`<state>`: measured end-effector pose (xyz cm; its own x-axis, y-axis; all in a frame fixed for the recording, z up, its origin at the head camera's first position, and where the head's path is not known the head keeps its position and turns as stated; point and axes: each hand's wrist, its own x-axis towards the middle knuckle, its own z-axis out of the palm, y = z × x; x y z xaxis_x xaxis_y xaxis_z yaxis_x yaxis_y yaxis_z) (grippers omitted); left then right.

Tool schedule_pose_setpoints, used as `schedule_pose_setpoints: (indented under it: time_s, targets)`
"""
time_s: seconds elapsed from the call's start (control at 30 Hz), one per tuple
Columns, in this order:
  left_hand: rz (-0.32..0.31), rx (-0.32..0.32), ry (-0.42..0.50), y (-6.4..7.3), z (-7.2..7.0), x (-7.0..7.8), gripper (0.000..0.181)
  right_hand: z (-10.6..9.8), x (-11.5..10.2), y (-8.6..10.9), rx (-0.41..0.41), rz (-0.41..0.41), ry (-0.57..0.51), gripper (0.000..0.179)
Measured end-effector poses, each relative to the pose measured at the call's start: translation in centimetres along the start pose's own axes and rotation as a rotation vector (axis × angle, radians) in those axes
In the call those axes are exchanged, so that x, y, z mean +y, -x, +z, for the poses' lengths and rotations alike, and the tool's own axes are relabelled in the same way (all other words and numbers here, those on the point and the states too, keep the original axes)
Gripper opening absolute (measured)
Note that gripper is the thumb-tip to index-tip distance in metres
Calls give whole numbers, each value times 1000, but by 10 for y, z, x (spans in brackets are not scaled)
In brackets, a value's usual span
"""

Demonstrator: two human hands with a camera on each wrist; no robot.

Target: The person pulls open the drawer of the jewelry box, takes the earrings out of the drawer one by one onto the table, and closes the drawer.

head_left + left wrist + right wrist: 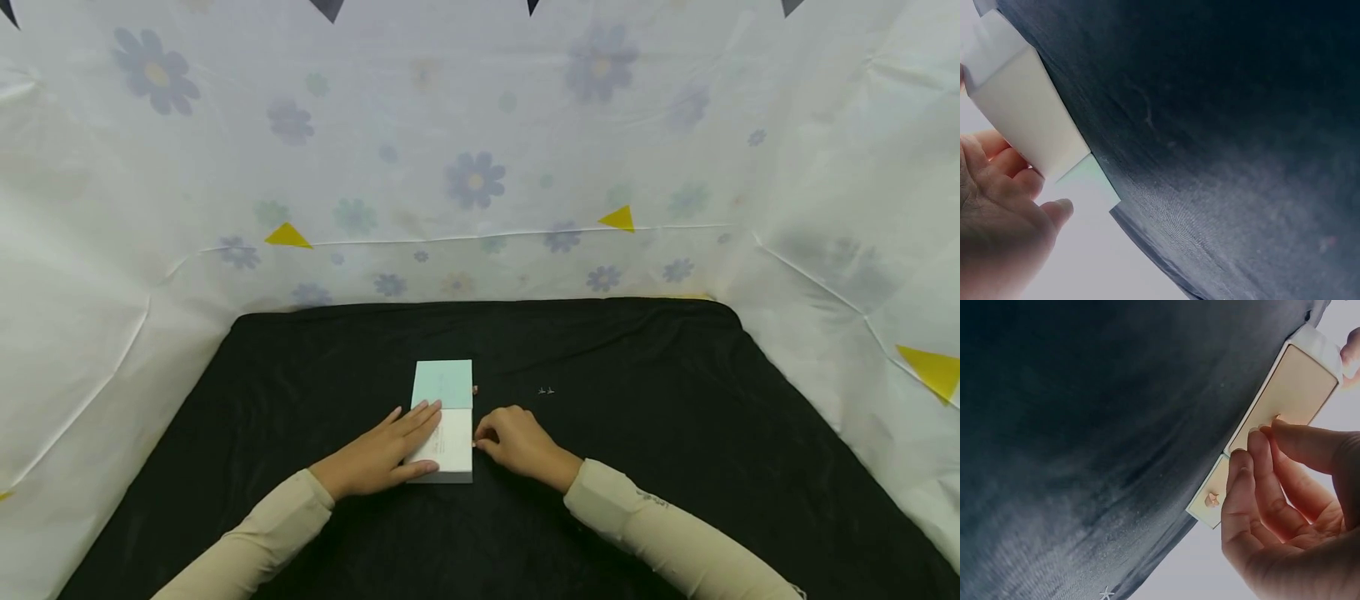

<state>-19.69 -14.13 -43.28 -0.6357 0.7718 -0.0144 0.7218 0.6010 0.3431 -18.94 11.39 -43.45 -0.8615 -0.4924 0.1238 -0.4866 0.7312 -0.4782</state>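
Observation:
A white box (454,442) lies end to end with a mint-green box (444,383) on the black cloth. My left hand (401,446) rests across the white box's top, fingers extended, thumb near its front end. At the white box's right side, my right hand (517,442) pinches a small rose-coloured pull tab (1277,417) between thumb and fingers; the fingertips hide most of it. That side shows a pale tan drawer front (1304,384) framed by a white sleeve. A similar rose tab (1212,500) sticks out from the mint box's side.
Two tiny silvery star-shaped pieces (546,391) lie on the black cloth (637,375), to the right of the mint box. White flower-printed sheeting (476,125) encloses the back and sides, with yellow triangles (288,236) on it.

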Motion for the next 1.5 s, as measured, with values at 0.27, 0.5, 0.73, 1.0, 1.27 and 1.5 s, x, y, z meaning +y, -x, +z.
schedule_pose_setpoints:
  time_s: [0.27,0.5,0.73,1.0,1.27,1.5]
  targets:
    - [-5,-10,10,0,-1,2,77,-1,-1,-1,-24,17,15,7]
    - [-11,-15,5,0,-1,3,78,-1,-3,0,-17,-1,42,8]
    - [-4,-30,16,-4,-3,5,78,-3,0,2,-7,-15,59,9]
    - [-11,-40,21,-3,-3,5,79,-4,2,4,-7,-26,43,9]
    - [-22,-27,27,-4,-1,3,80,-9,1,4,-22,5,83,11]
    - [-22,-18,28,-4,0,3,80,-12,4,9,-25,22,73,10]
